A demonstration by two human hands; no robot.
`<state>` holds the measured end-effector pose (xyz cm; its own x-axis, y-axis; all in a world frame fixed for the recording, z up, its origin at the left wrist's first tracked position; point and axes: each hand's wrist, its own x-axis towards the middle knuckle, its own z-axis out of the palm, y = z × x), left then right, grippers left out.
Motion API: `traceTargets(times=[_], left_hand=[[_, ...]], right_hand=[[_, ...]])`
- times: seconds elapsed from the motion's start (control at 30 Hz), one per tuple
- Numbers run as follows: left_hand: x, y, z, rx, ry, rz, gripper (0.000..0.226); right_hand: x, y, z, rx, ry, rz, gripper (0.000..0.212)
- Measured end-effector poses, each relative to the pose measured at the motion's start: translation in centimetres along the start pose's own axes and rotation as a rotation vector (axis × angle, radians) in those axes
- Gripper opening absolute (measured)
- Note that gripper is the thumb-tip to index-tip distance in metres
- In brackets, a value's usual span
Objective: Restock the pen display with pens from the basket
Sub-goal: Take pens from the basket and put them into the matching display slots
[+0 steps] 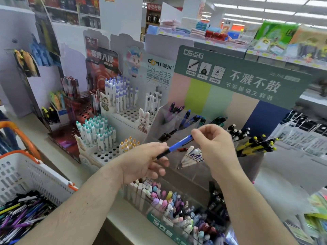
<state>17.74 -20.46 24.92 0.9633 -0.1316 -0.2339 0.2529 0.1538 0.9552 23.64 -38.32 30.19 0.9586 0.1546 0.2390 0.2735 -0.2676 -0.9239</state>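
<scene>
Blue pen [178, 145] held at both ends above the clear tiered pen display [194, 170].

Pen is gripped near its black tip by L hand [141, 161], fingers curled round it; its clicker end is pinched by R hand [215, 140] w/ thumb and fingertips. Pen is tilted, tip end lower-left, over the display's middle tier, just above a bundle of white pens [190, 157] lying in one compartment. Yellow-and-black pens [256, 145] are stood in the compartment to the right; dark blue and black ones are seen in the back row. Front tier is packed w/ pastel-capped pens [169, 202]. White basket [23, 175] w/ orange handle is set at the lower left on the counter, loose mixed pens piled inside. White-and-teal pens [97, 131] are racked in a perforated stand left of the display.
</scene>
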Motion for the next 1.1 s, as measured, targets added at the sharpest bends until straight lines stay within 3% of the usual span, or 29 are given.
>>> traceTargets(times=[0.1, 0.2, 0.33, 0.4, 0.5, 0.63, 0.87, 1.1], left_hand=[[0.8, -0.2, 0.1, -0.359, 0.022, 0.037, 0.030], [1.6, -0.4, 0.6, -0.714, -0.051, 0.148, 0.027], [2.8, -0.7, 1.2, -1.050, -0.520, 0.232, 0.029], [3.3, -0.7, 1.4, -1.093, -0.606, 0.234, 0.030], [3.5, -0.7, 1.4, -1.038, -0.563, 0.220, 0.032], [3.4, -1.4, 0.7, -0.923, -0.357, 0.258, 0.053], [2.5, -1.8, 0.2, -0.905, -0.281, 0.253, 0.054], [0.5, -2.1, -0.3, -0.870, -0.148, 0.248, 0.061]], right_hand=[[0.5, 0.4, -1.5, 0.171, 0.201, 0.082, 0.013], [0.5, 0.9, -1.6, 0.250, 0.277, 0.118, 0.011], [0.4, 1.1, -1.5, 0.378, 0.273, 0.142, 0.007], [0.6, 0.7, -1.7, 0.452, 0.311, 0.122, 0.010], [1.8, -0.2, -2.9, 0.452, 0.531, -0.048, 0.015], [3.6, -1.1, -3.9, 0.135, 0.752, -0.329, 0.010], [7.3, 0.7, -0.4, -0.394, 0.607, -0.523, 0.014], [8.7, -0.7, 1.9, -0.814, 0.255, -0.189, 0.021]])
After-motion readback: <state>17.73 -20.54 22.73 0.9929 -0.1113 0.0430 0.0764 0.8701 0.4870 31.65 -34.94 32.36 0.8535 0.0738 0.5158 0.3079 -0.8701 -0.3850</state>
